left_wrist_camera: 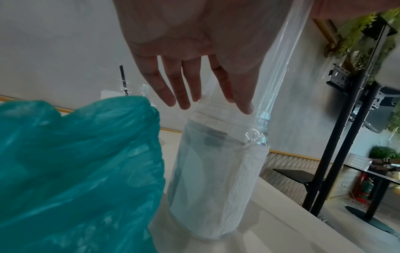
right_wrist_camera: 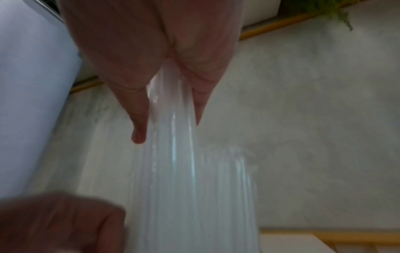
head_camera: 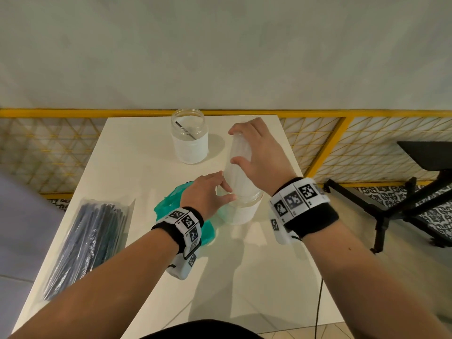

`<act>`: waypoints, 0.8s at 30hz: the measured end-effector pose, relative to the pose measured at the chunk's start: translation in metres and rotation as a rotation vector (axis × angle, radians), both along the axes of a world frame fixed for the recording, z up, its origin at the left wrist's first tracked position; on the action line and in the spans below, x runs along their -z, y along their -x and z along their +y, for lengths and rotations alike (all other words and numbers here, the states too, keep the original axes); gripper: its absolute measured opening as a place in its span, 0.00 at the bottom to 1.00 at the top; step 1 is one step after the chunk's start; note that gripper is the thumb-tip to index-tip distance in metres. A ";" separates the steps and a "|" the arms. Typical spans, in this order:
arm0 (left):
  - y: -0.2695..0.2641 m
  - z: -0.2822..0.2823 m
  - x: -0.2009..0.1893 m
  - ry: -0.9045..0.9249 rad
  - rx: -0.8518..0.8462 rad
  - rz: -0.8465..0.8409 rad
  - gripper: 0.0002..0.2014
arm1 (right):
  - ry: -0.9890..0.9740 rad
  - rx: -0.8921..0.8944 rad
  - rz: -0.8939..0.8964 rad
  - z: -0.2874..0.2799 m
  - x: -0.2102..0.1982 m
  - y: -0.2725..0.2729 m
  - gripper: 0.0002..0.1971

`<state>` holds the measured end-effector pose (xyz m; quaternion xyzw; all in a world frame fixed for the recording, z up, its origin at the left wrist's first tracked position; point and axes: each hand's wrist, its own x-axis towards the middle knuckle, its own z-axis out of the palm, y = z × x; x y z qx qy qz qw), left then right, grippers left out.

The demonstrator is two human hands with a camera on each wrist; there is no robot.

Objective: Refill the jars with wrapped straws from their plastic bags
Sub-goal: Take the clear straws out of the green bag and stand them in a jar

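The near jar, lined with white paper, stands on the white table. A bundle of clear wrapped straws stands upright in its mouth. My right hand grips the top of that bundle; the right wrist view shows its thumb and fingers closed round the straws. My left hand reaches the jar's mouth with fairly straight fingers, touching the bundle by the jar. The far jar holds one black straw.
A crumpled teal plastic bag lies under my left wrist, close against the near jar. A clear bag of black straws lies along the table's left edge. A yellow railing runs behind, and a black stand is at the right.
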<state>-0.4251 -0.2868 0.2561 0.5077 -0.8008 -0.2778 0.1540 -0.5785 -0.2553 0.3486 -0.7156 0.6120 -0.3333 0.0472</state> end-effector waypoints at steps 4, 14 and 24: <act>-0.001 0.002 0.001 0.025 -0.011 -0.003 0.13 | -0.126 0.113 0.289 0.013 0.052 0.000 0.30; -0.001 0.002 0.004 -0.001 0.008 0.021 0.11 | -0.265 0.264 -0.142 0.027 0.070 0.011 0.49; -0.001 0.001 0.004 -0.009 0.007 0.019 0.11 | -0.274 0.102 0.162 0.027 0.066 0.028 0.25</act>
